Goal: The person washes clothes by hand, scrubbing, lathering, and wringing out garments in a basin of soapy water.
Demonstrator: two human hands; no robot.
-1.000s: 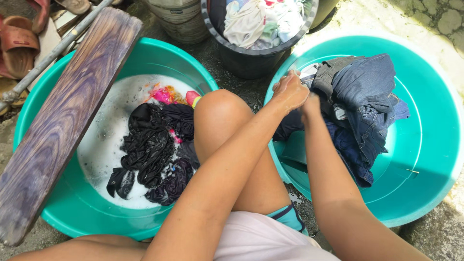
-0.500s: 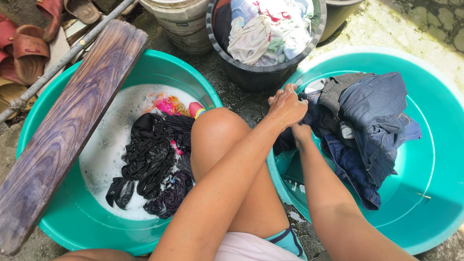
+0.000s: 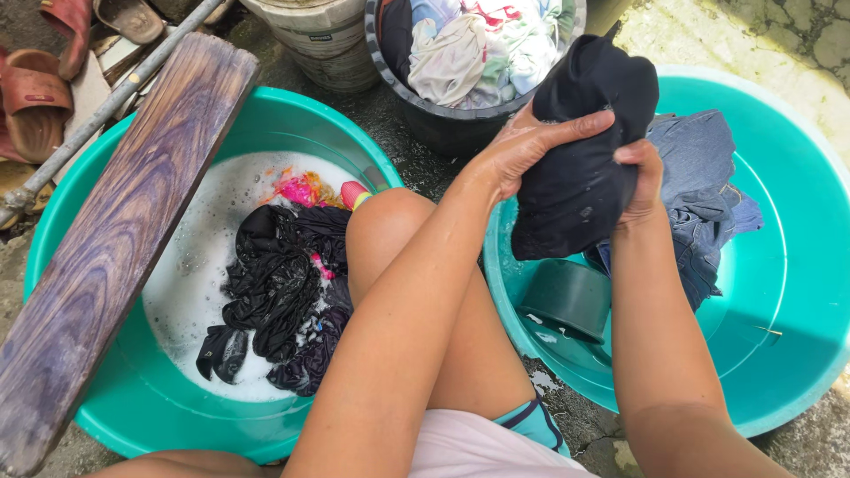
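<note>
Both hands, left hand (image 3: 522,146) and right hand (image 3: 642,181), grip a black garment (image 3: 580,168) above the right basin (image 3: 797,292)

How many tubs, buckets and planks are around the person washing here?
Teal tubs: 2, left and right
Buckets: 2, dark and pale
Wooden plank: 1
Total: 5

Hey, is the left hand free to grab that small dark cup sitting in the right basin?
Probably not yet: the left hand grips the black garment together with the right hand. The dark cup lies uncovered just below.
</note>
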